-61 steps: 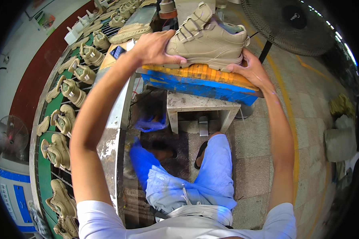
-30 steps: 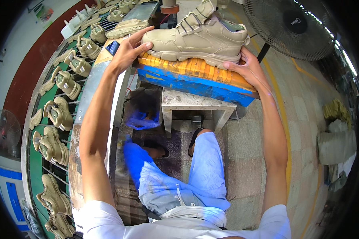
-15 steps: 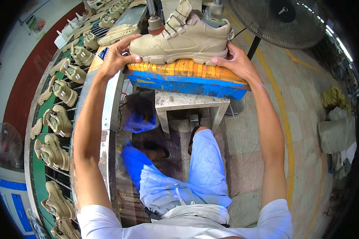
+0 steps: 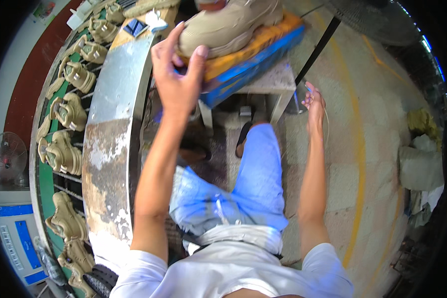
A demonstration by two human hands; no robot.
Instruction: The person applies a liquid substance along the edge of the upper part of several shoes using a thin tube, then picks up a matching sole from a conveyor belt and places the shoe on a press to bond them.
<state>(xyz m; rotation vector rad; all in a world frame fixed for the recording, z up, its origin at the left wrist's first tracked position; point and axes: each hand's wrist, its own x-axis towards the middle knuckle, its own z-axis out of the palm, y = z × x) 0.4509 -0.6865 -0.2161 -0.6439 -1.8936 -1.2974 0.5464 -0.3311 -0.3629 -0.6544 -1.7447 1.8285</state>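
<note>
A beige sneaker (image 4: 216, 31) rests sole down on a blue block with an orange padded top (image 4: 263, 47); the upper edge of the picture cuts it off. My left hand (image 4: 179, 74) grips its toe, thumb on the near side and fingers round the front. Off to the right, apart from the shoe, my right hand (image 4: 313, 102) hangs in the air with curled fingers. A thin pale cord (image 4: 328, 124) trails beside that wrist. Something small and bluish shows at those fingertips, too blurred to name.
Several beige sneakers (image 4: 69, 110) line a rack at the left, beside a worn metal-topped bench (image 4: 116, 89). Under the block stands a pale stool-like frame (image 4: 283, 82). A black fan stand (image 4: 318, 49) rises at the right. Cloth bundles (image 4: 419, 166) lie at far right.
My right hand has left the shoe's heel and swung down to the right. My left hand keeps hold of the toe. The view has shifted, putting shoe and block higher and tilted.
</note>
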